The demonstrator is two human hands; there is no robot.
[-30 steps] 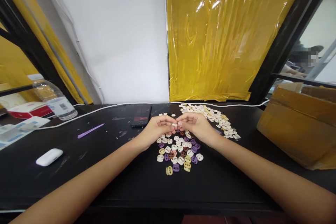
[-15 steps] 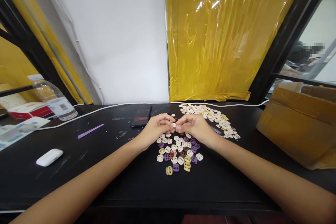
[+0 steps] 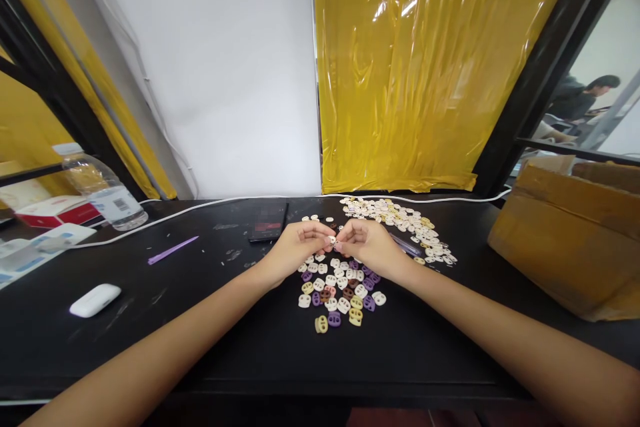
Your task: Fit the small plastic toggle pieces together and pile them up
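My left hand (image 3: 295, 250) and my right hand (image 3: 367, 245) meet fingertip to fingertip over the black table (image 3: 200, 320). Both are closed in a pinch on one small white two-hole piece (image 3: 332, 239) held between them. Just below the hands lies a pile of mixed pieces (image 3: 340, 290) in white, purple, yellow and brown. A second, larger spread of pale pieces (image 3: 410, 227) lies beyond my right hand toward the back of the table.
A black phone (image 3: 269, 221) lies behind my left hand. At the left are a purple stick (image 3: 173, 249), a white earbud case (image 3: 95, 299), a water bottle (image 3: 103, 190) and a white cable (image 3: 190, 208). A cardboard box (image 3: 575, 240) stands at the right. A person (image 3: 575, 103) sits far right.
Both hands have drawn slightly closer together and shifted a little left, still pinching the white piece. The piles have not moved.
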